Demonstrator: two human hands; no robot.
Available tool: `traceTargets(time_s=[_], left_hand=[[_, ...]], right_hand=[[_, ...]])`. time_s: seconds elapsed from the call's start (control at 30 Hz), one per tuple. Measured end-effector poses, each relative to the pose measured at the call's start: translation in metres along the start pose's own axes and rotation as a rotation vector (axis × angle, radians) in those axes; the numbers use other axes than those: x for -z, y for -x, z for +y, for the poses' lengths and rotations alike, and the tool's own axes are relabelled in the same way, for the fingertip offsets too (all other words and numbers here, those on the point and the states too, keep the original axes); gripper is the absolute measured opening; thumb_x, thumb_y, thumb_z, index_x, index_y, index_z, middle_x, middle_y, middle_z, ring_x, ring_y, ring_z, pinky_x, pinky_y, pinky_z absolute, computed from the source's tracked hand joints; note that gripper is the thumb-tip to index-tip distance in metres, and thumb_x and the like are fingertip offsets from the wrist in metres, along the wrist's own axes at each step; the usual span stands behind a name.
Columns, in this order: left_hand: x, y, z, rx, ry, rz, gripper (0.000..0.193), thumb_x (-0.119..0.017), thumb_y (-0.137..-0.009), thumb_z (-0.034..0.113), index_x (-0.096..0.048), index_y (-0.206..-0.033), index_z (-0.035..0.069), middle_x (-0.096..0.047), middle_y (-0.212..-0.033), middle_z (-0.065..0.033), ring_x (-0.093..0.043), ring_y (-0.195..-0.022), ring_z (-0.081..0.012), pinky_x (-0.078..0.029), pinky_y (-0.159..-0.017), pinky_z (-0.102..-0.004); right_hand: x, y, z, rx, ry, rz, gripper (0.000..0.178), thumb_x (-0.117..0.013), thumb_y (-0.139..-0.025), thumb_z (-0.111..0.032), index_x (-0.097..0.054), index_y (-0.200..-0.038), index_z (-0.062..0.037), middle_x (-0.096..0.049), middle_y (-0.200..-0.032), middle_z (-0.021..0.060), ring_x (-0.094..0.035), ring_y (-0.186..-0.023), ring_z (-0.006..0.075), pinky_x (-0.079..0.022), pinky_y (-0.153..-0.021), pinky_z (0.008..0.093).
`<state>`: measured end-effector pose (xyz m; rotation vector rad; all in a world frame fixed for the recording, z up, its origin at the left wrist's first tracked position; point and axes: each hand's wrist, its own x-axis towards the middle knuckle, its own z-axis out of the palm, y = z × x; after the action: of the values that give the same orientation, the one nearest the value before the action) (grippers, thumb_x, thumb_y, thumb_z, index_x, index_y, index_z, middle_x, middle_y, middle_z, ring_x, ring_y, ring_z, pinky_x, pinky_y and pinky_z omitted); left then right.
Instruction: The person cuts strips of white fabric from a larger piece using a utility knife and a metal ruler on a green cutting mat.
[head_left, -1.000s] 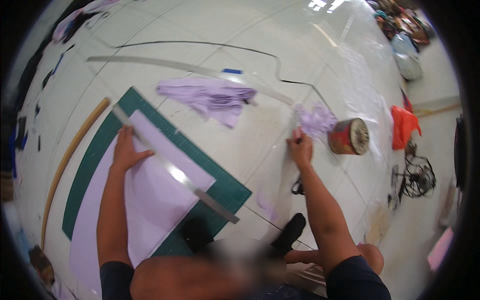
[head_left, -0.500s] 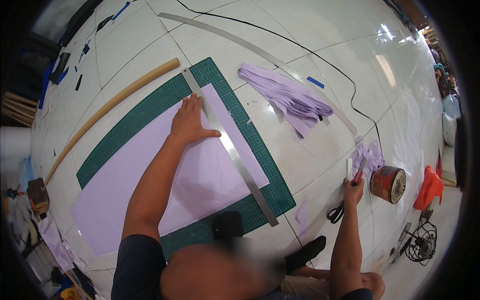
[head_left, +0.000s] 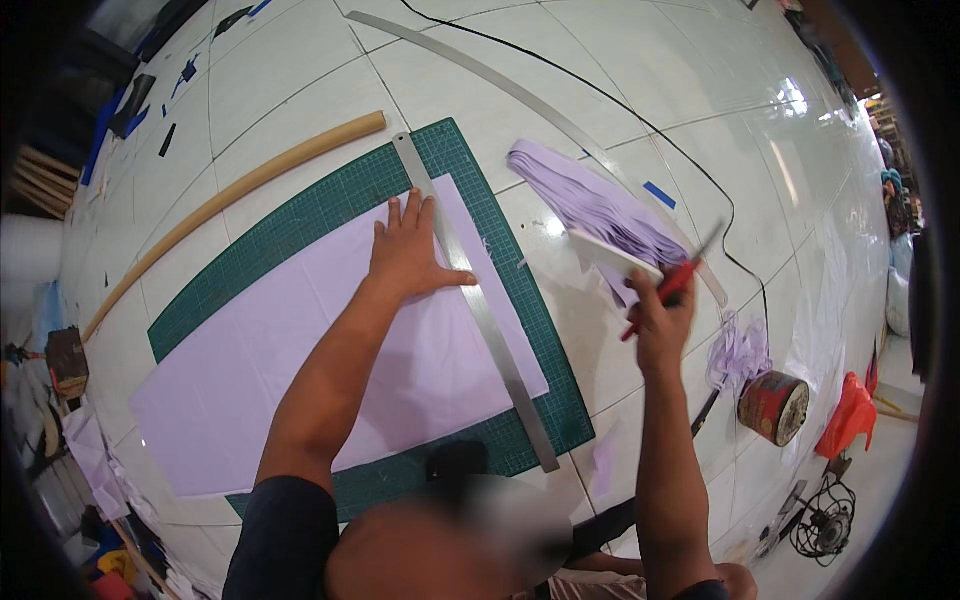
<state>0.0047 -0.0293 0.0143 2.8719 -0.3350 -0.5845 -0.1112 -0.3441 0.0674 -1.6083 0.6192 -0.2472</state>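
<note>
Spread flat, my left hand [head_left: 408, 255] presses on a steel ruler [head_left: 490, 330], its thumb across the metal and its fingers against the upper part. The ruler lies over a large lilac fabric piece [head_left: 270, 385], a strip of which shows beyond its right edge. Beneath is a green cutting mat [head_left: 250, 270]. To the right, my right hand [head_left: 662, 330] is raised off the floor, closed round a red-handled knife [head_left: 684, 278] with its blade pointing up and away. The same hand also holds a flat white bar [head_left: 608, 250], whose kind I cannot tell.
Beyond the mat lie a folded lilac fabric bundle [head_left: 575, 195], a long metal strip [head_left: 480, 75] and a black cord [head_left: 610, 98]. A brown tube [head_left: 240, 190] flanks the mat's left. At right are a tin can [head_left: 773, 408], a red bag [head_left: 848, 418] and a fan [head_left: 828, 525].
My right hand has lifted from beside the tin can and moved left and away, near the fabric bundle, with the knife and white bar. My left hand stays on the ruler. The view has shifted slightly.
</note>
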Motion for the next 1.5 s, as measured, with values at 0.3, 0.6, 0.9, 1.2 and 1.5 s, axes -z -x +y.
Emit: traceTargets(time_s=[0.3, 0.6, 0.9, 1.2, 1.5], left_hand=[[0.0, 0.0, 0.016, 0.078, 0.001, -0.02, 0.143, -0.082, -0.055, 0.073, -0.017, -0.156, -0.005, -0.012, -0.164, -0.0258, -0.009, -0.152, -0.0474, -0.019, -0.117, -0.0657], [0.009, 0.0, 0.009, 0.09, 0.014, -0.08, 0.139, -0.085, -0.057, 0.066, -0.015, -0.158, 0.0, -0.011, -0.166, -0.0202, -0.009, -0.153, -0.0424, -0.018, -0.121, -0.0592], [0.019, -0.001, 0.006, 0.066, 0.005, -0.156, 0.137, -0.091, -0.055, 0.056, -0.018, -0.158, 0.003, -0.013, -0.165, -0.0195, -0.011, -0.153, -0.0411, -0.02, -0.122, -0.0562], [0.016, -0.001, 0.003, 0.057, 0.016, -0.118, 0.136, -0.093, -0.055, 0.053, -0.019, -0.158, 0.003, -0.014, -0.165, -0.02, -0.013, -0.152, -0.0415, -0.022, -0.122, -0.0568], [0.014, -0.003, 0.006, 0.014, -0.022, -0.064, 0.135, -0.093, -0.054, 0.053, -0.021, -0.156, 0.0, -0.018, -0.163, -0.0231, -0.017, -0.15, -0.046, -0.026, -0.119, -0.0587]], right_hand=[[-0.16, -0.063, 0.023, -0.177, -0.195, -0.218, 0.046, -0.08, -0.086, -0.022, -0.053, -0.115, 0.0017, -0.065, -0.089, 0.0114, -0.065, -0.074, 0.0153, -0.046, -0.055, 0.0265], [-0.202, -0.091, 0.034, -0.162, 0.017, -0.265, 0.033, -0.079, -0.087, -0.021, -0.059, -0.102, 0.0003, -0.065, -0.079, 0.0075, -0.061, -0.064, 0.0126, -0.047, -0.051, 0.0262], [-0.204, -0.09, 0.045, -0.085, 0.075, -0.216, 0.033, -0.077, -0.088, -0.024, -0.058, -0.101, 0.0004, -0.065, -0.075, 0.0067, -0.061, -0.061, 0.0131, -0.051, -0.054, 0.027], [-0.206, -0.089, 0.045, -0.077, 0.064, -0.226, 0.033, -0.076, -0.088, -0.024, -0.058, -0.101, 0.0002, -0.064, -0.075, 0.0062, -0.06, -0.06, 0.0127, -0.051, -0.053, 0.0272], [-0.197, -0.089, 0.036, -0.062, 0.009, -0.216, 0.037, -0.077, -0.088, -0.023, -0.057, -0.108, 0.0005, -0.065, -0.08, 0.0082, -0.063, -0.066, 0.0138, -0.052, -0.055, 0.028]])
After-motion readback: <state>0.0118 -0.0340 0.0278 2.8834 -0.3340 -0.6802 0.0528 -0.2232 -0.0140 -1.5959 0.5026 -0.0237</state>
